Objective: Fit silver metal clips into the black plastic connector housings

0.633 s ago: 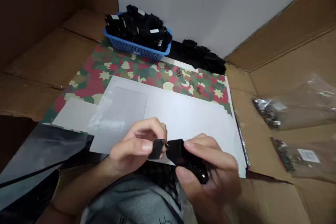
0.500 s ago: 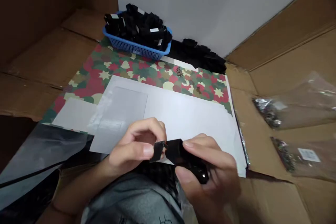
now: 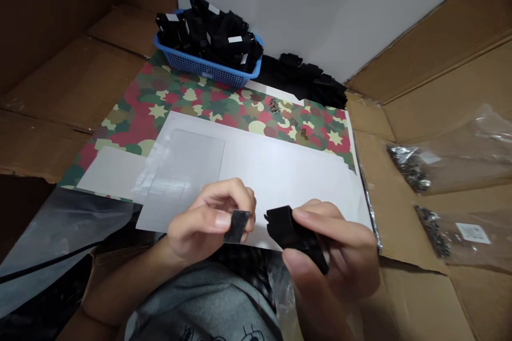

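My L grip (image 3: 212,218) pinches thin blk pc (image 3: 237,227), R grip (image 3: 340,248) closed round blk housing (image 3: 282,225); I'd square edges, press lightly.

A: Change noted at the hands?
B: Gap widened. The black part (image 3: 294,234), gripped in the right hand (image 3: 340,245), has been carried to the person's right, away from the small dark piece (image 3: 237,226) pinched in the left hand (image 3: 212,218). The two were almost meeting before; now they are held clearly apart.
A: Anything newly exposed?
B: A small prong (image 3: 266,217) is now seen plainly at the black part's near end, with white sheet (image 3: 261,232) shown between the pieces.
A: Camera?
B: Shifted slightly; the blue basket (image 3: 208,66) is now framed a little higher.
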The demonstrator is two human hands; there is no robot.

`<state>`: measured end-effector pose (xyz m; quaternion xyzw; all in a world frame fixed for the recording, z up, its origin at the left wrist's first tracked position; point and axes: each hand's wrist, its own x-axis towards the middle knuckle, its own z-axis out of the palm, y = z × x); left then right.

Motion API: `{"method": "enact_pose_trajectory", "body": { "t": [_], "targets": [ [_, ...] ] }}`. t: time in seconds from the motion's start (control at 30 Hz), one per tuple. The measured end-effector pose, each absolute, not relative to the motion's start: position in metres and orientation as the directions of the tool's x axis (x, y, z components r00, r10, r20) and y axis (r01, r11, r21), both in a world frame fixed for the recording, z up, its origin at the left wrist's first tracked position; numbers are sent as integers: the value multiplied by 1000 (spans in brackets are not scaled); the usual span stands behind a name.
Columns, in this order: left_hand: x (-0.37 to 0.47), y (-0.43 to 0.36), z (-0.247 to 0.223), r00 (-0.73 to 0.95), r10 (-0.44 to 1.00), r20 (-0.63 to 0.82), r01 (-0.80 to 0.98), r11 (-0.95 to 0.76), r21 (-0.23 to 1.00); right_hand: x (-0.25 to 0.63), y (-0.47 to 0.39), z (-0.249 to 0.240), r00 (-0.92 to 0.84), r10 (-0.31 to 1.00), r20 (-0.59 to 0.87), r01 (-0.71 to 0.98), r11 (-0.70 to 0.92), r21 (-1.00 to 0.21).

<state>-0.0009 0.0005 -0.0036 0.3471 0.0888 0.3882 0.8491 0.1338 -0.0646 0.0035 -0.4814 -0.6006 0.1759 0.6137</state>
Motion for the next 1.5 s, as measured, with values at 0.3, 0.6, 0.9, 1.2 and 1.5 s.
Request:
{"method": "enact_pose_trajectory", "body": {
  "t": [0.3,0.6,0.9,1.2,1.5],
  "targets": [
    [-1,1,-1,703,705,88,-561,474,678,134,-68,9,74,801,594,399,522,-754],
    [-4,-5,-1,684,724,88,-544,426,722,131,-63,2,326,762,560,345,455,-821],
    [2,-14,-6,723,688,-59,-620,685,382,135,-57,-1,493,869,-46,-372,163,-914],
    [-2,-43,-14,424,891,163,-458,55,887,119,-81,-11,335,909,-248,-647,31,-762],
    [0,-70,-1,337,792,509,71,-560,826,93,-108,-9,478,872,-106,-534,193,-823]
  ]
}}
